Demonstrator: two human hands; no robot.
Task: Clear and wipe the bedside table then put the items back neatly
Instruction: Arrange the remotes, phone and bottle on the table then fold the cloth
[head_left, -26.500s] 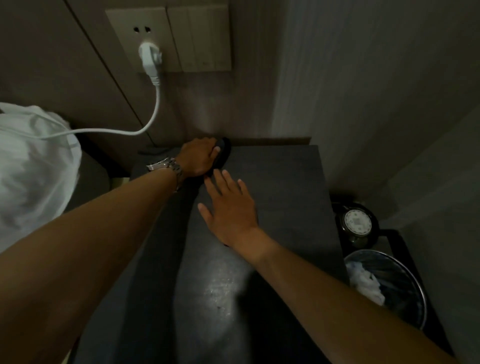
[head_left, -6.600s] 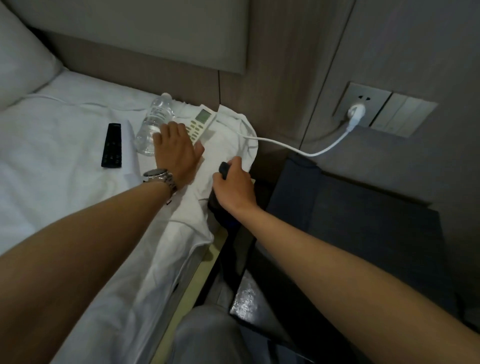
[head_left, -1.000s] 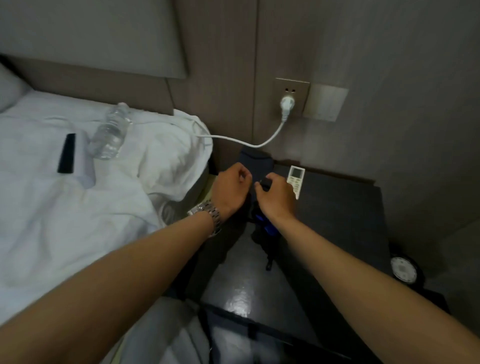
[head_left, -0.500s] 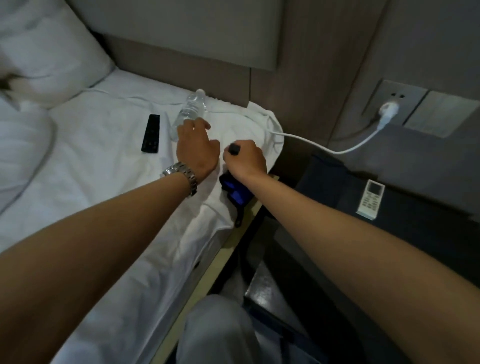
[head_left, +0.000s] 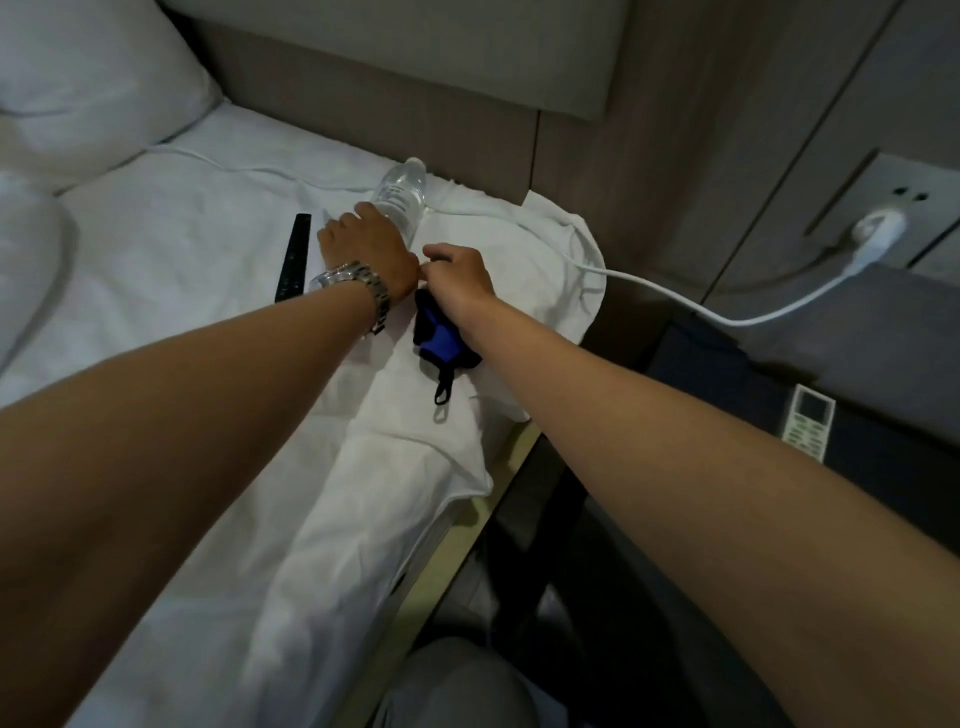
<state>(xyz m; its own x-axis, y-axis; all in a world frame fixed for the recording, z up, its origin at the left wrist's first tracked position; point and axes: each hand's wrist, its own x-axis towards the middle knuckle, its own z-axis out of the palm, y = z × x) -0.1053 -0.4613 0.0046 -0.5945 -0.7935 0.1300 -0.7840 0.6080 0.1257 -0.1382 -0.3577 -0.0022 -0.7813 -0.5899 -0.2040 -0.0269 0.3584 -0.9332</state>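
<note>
A clear plastic water bottle (head_left: 401, 195) lies on the white bed sheet near the headboard. My left hand (head_left: 363, 249), with a metal watch on its wrist, wraps over the bottle's lower end. Right beside it my right hand (head_left: 457, 280) grips a black and blue cloth (head_left: 440, 338), which hangs under the wrist onto the sheet. A black remote (head_left: 292, 260) lies on the sheet left of my left hand. On the dark bedside table (head_left: 893, 483) at the right lies a white remote (head_left: 808, 422).
A white cable (head_left: 675, 299) runs from the bed across to a plug (head_left: 878, 234) in the wall socket above the table. A pillow (head_left: 88, 83) lies at the upper left. The padded headboard and wood wall panels stand behind.
My left hand has slid further up onto the bottle. My right hand with the cloth stays beside it on the sheet.
</note>
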